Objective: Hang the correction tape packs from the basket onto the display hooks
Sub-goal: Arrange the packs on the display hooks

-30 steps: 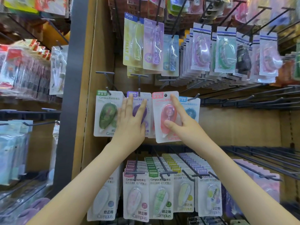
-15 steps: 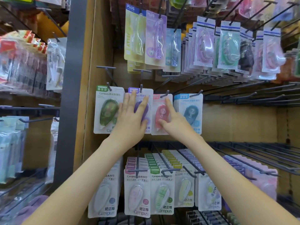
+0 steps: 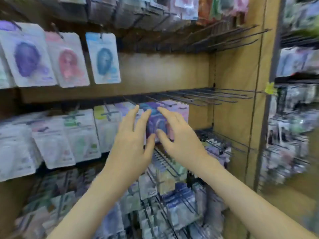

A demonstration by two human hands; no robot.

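Observation:
The view is blurred by motion. Three correction tape packs hang at the upper left: a purple pack (image 3: pixel 27 57), a pink pack (image 3: pixel 68 63) and a blue pack (image 3: pixel 104 60). My left hand (image 3: pixel 133 144) and my right hand (image 3: pixel 176 137) are side by side in front of the lower row, fingers spread and holding nothing. Between them shows a purple-blue pack (image 3: pixel 156 121) hanging on a lower hook; whether the fingertips touch it I cannot tell. The basket is out of view.
Bare black hooks (image 3: pixel 215 97) jut out to the right of the hands, with more bare hooks (image 3: pixel 224 38) on the row above. Pale packs (image 3: pixel 79 135) fill the lower left row. A wooden side panel (image 3: pixel 238 100) closes the bay on the right.
Both hands have left the purple and pink packs on the upper row and dropped to the lower row. The view swung right and down and is now blurred.

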